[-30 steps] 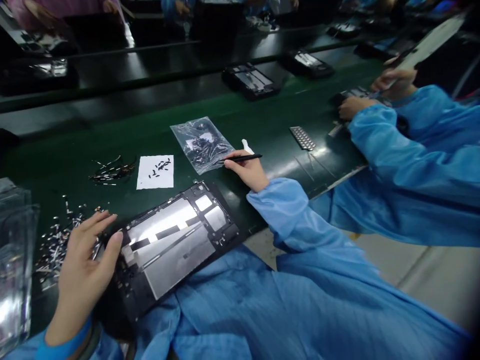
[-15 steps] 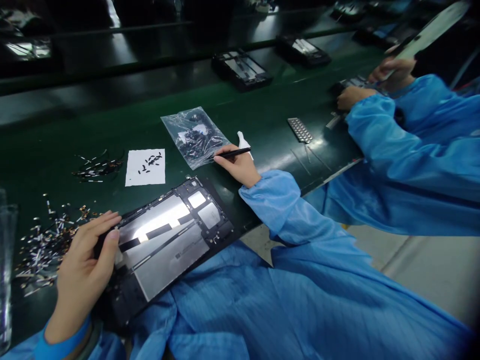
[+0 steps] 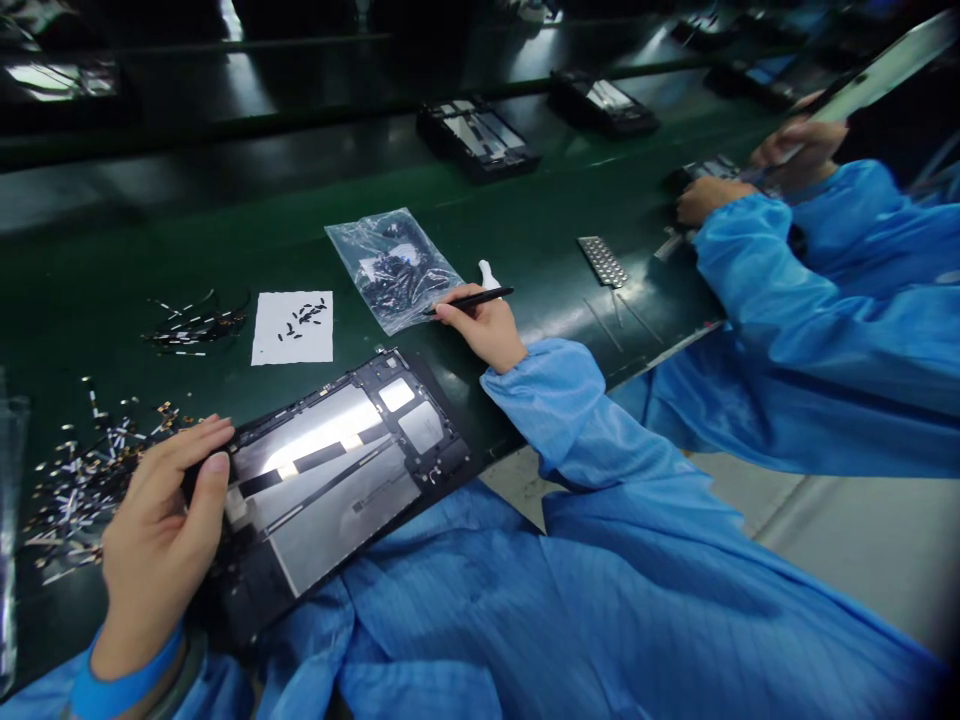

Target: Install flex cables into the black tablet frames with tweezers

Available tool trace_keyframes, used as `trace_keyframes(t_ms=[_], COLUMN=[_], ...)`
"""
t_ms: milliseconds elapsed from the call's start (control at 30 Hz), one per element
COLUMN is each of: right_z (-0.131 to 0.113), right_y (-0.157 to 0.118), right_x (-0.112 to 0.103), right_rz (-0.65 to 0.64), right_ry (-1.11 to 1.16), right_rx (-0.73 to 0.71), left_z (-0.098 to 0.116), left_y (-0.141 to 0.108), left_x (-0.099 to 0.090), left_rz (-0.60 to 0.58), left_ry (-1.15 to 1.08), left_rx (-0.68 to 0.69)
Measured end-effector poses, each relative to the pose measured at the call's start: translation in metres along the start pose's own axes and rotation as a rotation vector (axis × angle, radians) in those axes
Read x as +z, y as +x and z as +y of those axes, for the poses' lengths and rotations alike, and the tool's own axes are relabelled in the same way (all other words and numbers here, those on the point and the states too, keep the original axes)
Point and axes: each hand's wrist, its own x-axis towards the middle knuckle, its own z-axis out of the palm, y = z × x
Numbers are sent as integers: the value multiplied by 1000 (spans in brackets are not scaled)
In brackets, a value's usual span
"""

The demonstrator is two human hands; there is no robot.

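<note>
My left hand [image 3: 161, 520] grips the left end of an opened tablet [image 3: 337, 500], thumb on top and fingers at the edge. The tablet lies tilted at the table's front edge, its silver inside facing up; its lower left is partly shadowed. In my right hand [image 3: 487, 325] is a slim black tool, apparently tweezers [image 3: 484, 298], pinched between thumb and fingers. The tool's tip is at the lower right corner of a clear plastic bag [image 3: 397, 265] full of small dark parts; whether it touches the bag I cannot tell. A small white object [image 3: 487, 274] lies just behind this hand.
White paper [image 3: 274, 340] carries several small black pieces. Thin strips [image 3: 199, 325] and a pile of small flex parts [image 3: 86, 490] lie leftward. Two more tablet units [image 3: 480, 140] [image 3: 606, 103] stand behind. A perforated metal piece [image 3: 602, 262] lies right, near a co-worker's hands [image 3: 709, 200].
My right hand has shifted slightly to the right with the tweezers. My left hand has moved slightly left on the tablet's end. The view has shifted a little.
</note>
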Motion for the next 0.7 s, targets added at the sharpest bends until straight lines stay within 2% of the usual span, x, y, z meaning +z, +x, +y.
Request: trace_keyframes(t_ms=[67, 133, 267, 367, 500, 700], right_z=[-14, -36, -86, -112, -122, -116], right_y=[-8, -19, -44, -56, -61, -59], right_x=[5, 14, 43, 64, 82, 93], right_rz=[-6, -69, -369, -572, -694, -800], right_ry=[124, 262, 469, 558, 648, 785], right_rx=[40, 78, 158, 222, 350, 711], left_z=[4, 13, 39, 55, 62, 61], left_y=[0, 0, 3, 5, 4, -2], left_x=[-2, -3, 4, 15, 21, 16], left_rz=[53, 41, -173, -250, -202, -178], left_ry=[-19, -57, -335, -518, -445, -340], left_rx=[-25, -79, -270, -368, -367, -298])
